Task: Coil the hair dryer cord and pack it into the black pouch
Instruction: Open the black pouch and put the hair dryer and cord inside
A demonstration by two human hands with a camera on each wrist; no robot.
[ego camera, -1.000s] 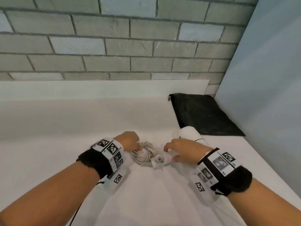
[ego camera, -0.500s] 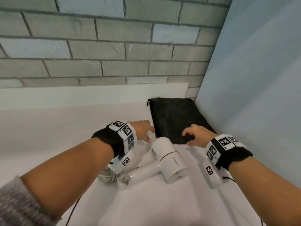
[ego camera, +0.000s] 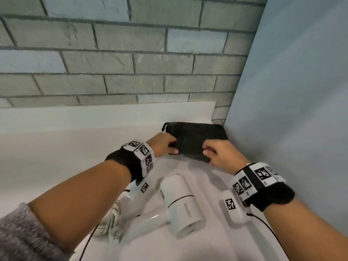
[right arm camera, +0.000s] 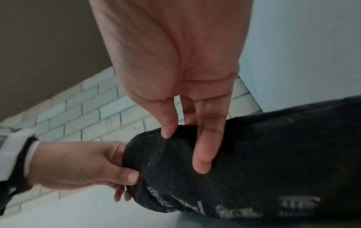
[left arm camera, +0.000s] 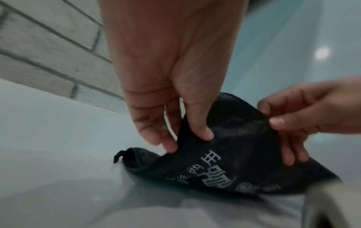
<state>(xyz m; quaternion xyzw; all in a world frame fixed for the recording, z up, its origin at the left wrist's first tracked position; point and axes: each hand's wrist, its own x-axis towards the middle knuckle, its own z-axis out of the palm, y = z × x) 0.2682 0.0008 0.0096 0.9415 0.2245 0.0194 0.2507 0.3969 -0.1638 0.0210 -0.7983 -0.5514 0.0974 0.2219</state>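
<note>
Both my hands pinched the black pouch [ego camera: 195,140]: left hand [ego camera: 163,143] and right hand [ego camera: 218,154] at its near edge. It was soft, crumpled, with pale printed letters, lying on the white table [ego camera: 56,147] behind the hair dryer [ego camera: 180,202].

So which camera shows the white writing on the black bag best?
The left wrist view: the white print on the black pouch faces it, fairly sharp. The right wrist view shows it smeared at the bottom edge. The head view shows only plain black fabric.
</note>
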